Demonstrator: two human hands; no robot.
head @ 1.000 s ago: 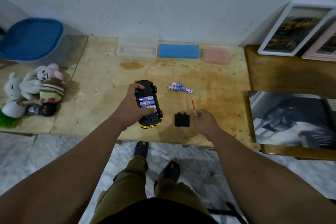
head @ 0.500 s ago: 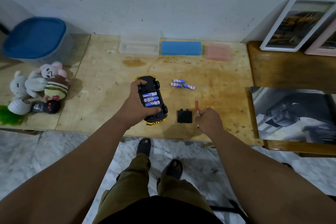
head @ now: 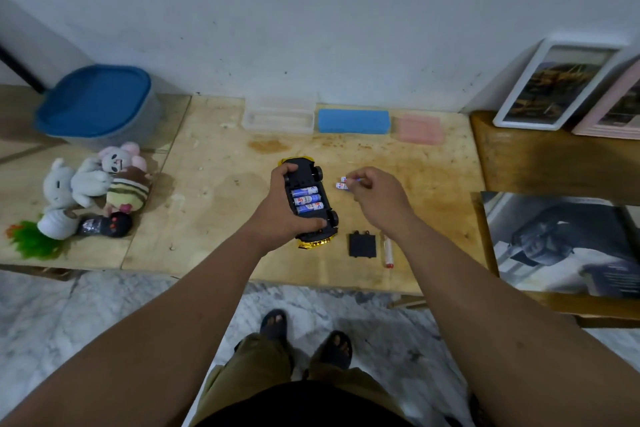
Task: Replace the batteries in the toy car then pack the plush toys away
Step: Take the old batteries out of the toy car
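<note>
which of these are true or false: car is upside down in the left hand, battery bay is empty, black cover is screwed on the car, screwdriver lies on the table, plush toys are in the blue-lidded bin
1. The toy car is held belly-up by the left hand. True.
2. The battery bay is empty. False: three batteries sit in it.
3. The black cover is fixed on the car. False: it lies on the table, to the car's right.
4. The screwdriver lies on the table. True, beside the cover; the right hand is over the loose batteries instead.
5. The plush toys are in the bin. False: they lie on the table in front of it.
</note>
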